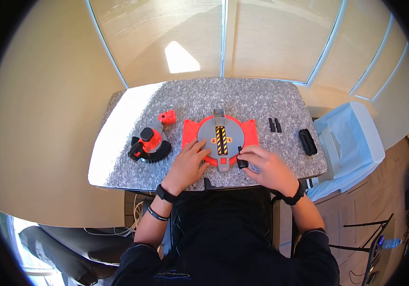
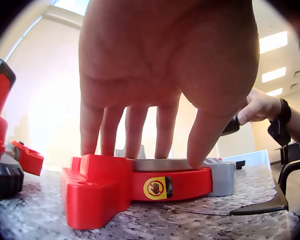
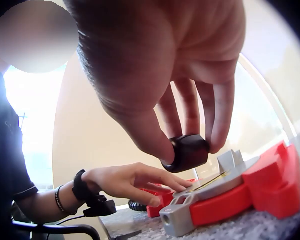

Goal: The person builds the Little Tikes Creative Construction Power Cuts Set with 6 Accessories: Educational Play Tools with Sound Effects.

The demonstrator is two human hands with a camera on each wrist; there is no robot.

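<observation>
In the head view a red toy saw base (image 1: pixel 251 132) with a round grey turntable (image 1: pixel 235 131) lies on the table. The turntable bears a black-and-yellow striped strip (image 1: pixel 221 143). My left hand (image 1: pixel 185 167) spreads its fairly straight fingers over the base's left side, fingertips touching it. With thumb and fingers, my right hand (image 1: pixel 272 172) pinches a small black rounded piece (image 3: pixel 191 151), perhaps a knob or handle. It is held above the near right side of the base. A yellow warning sticker (image 2: pixel 157 188) shows on the base's rim in the left wrist view.
A red, grey and black toy saw head (image 1: pixel 153 141) stands left on the speckled table (image 1: pixel 242 95). Two thin black pieces (image 1: pixel 275 125) and a black case-like object (image 1: pixel 308 142) lie at the right. Beyond the right edge is a bin with a pale blue liner (image 1: pixel 352 138).
</observation>
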